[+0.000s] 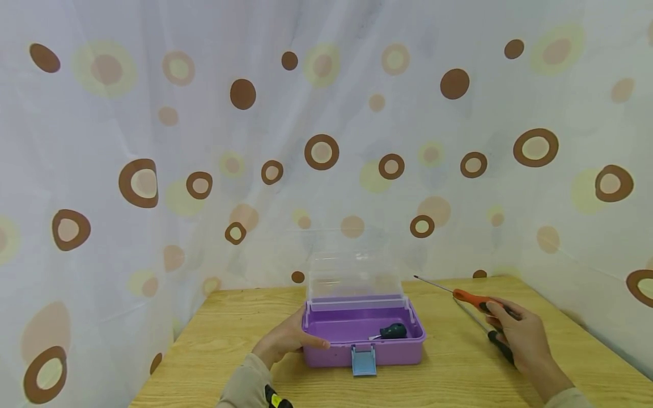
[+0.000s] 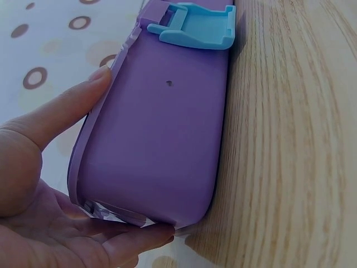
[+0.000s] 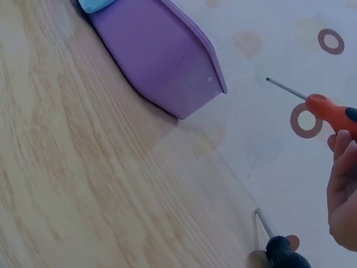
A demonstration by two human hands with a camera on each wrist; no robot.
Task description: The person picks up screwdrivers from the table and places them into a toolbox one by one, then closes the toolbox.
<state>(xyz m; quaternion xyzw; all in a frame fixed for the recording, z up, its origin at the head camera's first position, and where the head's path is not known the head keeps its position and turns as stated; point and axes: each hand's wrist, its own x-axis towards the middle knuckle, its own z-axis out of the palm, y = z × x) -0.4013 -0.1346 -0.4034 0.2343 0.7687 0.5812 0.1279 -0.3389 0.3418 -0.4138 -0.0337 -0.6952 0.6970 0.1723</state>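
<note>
A purple box [image 1: 363, 343] stands on the wooden table with its clear lid [image 1: 352, 272] raised. A small dark-handled tool [image 1: 393, 331] lies inside it. My left hand [image 1: 291, 340] grips the box's left end, and the thumb [image 2: 67, 109] lies along the front rim in the left wrist view. At the right my right hand [image 1: 502, 314] pinches an orange-handled screwdriver [image 1: 471, 298] by the handle. Its thin shaft points back toward the left, above the table. In the right wrist view the orange handle [image 3: 333, 114] sits just above my fingers [image 3: 343, 190].
A black-handled screwdriver [image 1: 499, 341] lies on the table [image 1: 229, 340] under my right hand; its handle [image 3: 284, 254] also shows in the right wrist view. The blue latch [image 1: 363, 361] hangs at the box front. A spotted curtain [image 1: 326, 141] closes in the back and sides.
</note>
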